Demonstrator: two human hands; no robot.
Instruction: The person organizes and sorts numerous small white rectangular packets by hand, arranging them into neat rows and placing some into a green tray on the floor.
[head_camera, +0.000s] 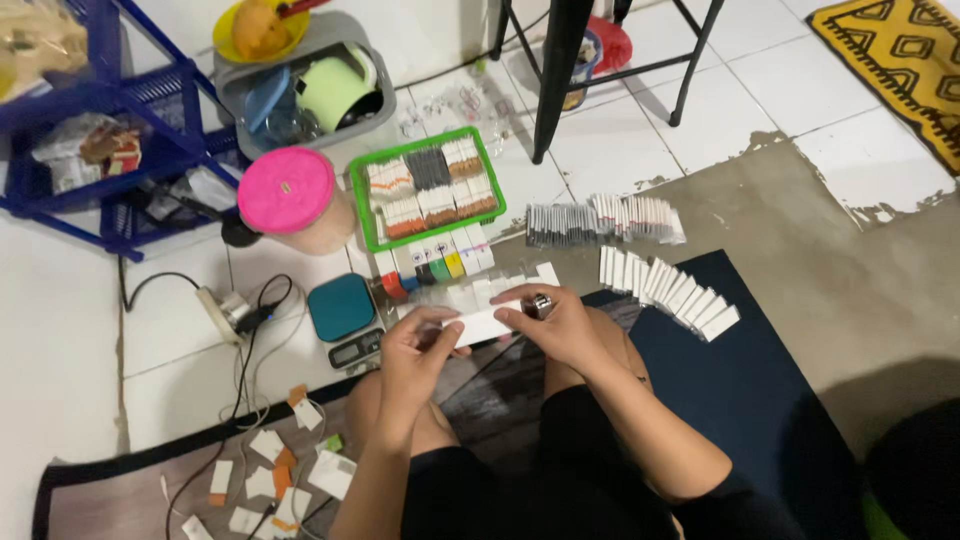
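Both hands up over the lap: left hand (418, 345) and right hand (556, 322) each pinch an end of the long white paper strip (487, 324), just below the green plastic tray (365, 214).

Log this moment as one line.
left hand: holds white strip | right hand: holds same strip, small metal piece | ahead: green tray

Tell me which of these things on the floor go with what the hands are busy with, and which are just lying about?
In hand or close by:
- left hand and right hand on a white paper strip
- fanned white packets
- green tray of small packets

Lying about:
- pink-lidded jar
- teal scale
- blue rack
- yellow rug
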